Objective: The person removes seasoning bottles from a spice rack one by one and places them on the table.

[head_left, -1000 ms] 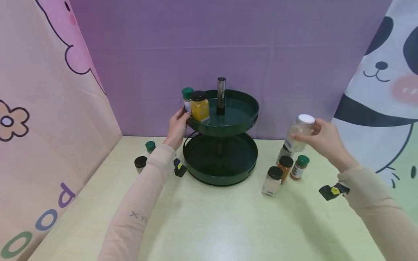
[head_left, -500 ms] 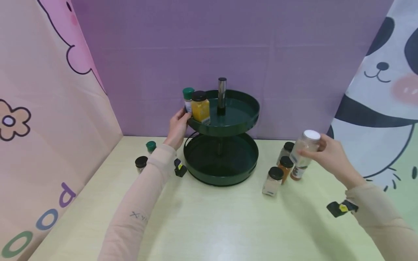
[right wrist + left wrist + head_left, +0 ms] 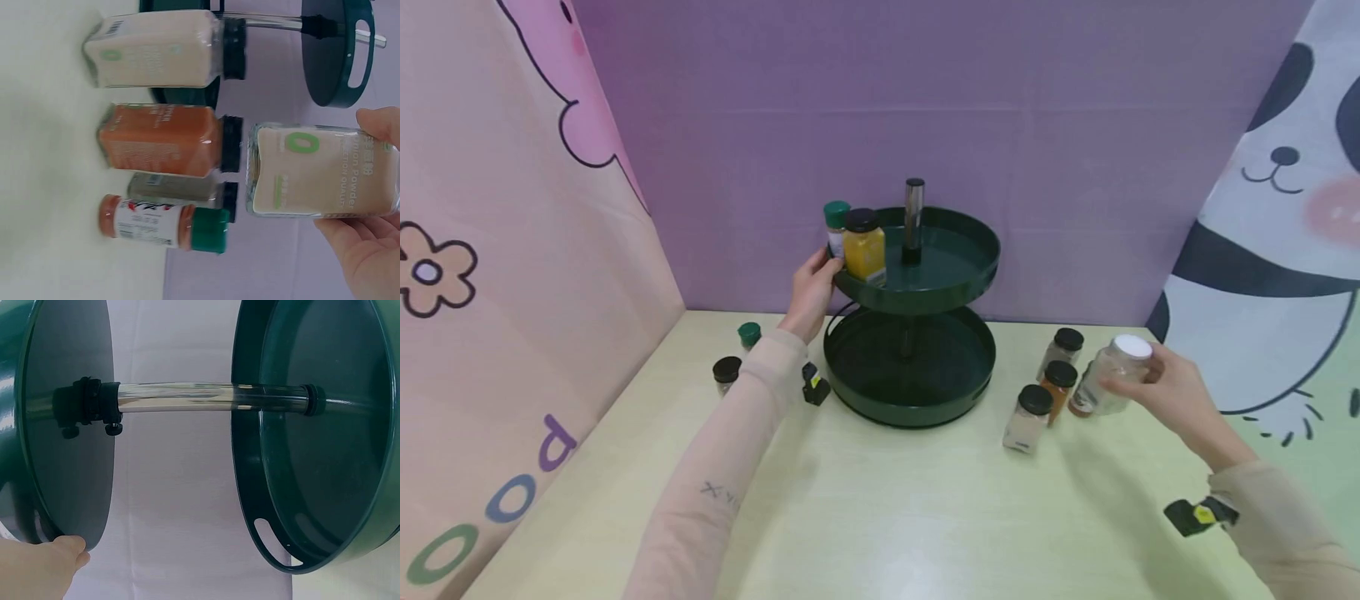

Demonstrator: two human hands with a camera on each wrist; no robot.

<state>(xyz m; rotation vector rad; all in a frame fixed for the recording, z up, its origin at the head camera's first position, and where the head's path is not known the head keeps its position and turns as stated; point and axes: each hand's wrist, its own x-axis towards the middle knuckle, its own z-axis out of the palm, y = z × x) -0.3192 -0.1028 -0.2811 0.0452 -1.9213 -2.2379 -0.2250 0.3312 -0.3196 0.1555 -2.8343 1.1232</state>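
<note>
My left hand [image 3: 811, 296] grips the left rim of the upper tray [image 3: 925, 297] of a dark green two-tier rack. In the left wrist view, the thumb [image 3: 69, 545] lies at this tray's lower edge. On that tray, beside the hand, stand a green-capped spice bottle [image 3: 837, 218] and a black-lidded jar of yellow spice [image 3: 865, 254]. Off to the right, my right hand [image 3: 1183, 404] holds a square clear spice jar [image 3: 1116, 379] with a white lid, thumb on one side and fingers on the other. Pale powder fills it, and its label [image 3: 303, 142] reads "Powder".
Right of the rack stand jars with black lids, one of pale powder [image 3: 1024, 429], one orange [image 3: 1058, 392] and one greyish [image 3: 1060, 350], plus a green-capped bottle [image 3: 1082, 402]. Two more bottles, one green-capped [image 3: 749, 335] and one black-lidded [image 3: 727, 371], stand behind the left forearm.
My right hand has lowered the white-lidded jar and carried it to the right, now overlapping the green-capped bottle. The left hand has stayed at the upper tray's rim.
</note>
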